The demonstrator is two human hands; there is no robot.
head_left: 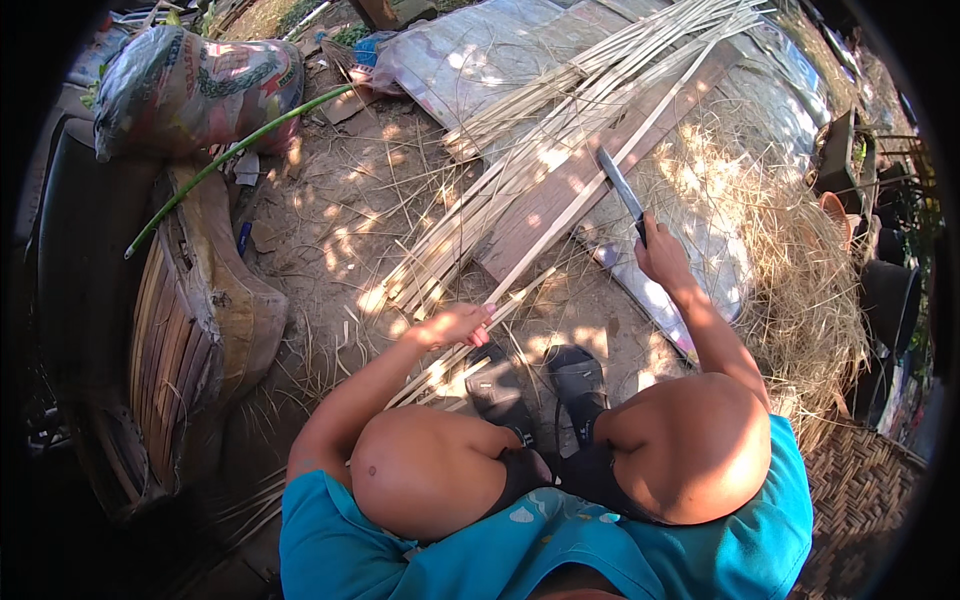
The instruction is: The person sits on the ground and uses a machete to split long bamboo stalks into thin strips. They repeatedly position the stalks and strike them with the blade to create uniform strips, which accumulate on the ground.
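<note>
- Bare earth ground, dappled with sun and littered with thin shreds, makes up the outdoor workplace; a pale sheet covers its far part.
- A brown board lies on it, near end toward the person's feet, with a pile of pale strips along its left edge.
- Beyond the board's right edge rises a heap of straw-like shavings; a woven mat lies nearer.
- At left, a stuffed sack, a green stalk and a worn wooden piece crowd the ground.
- The long strip runs lengthwise over the board, past its near end.
- Left hand, forearm angled inward, grips the strip's near part.
- Right hand, arm reaching forward, is closed around the handle of a knife; its blade crosses the strip, contact unclear.
</note>
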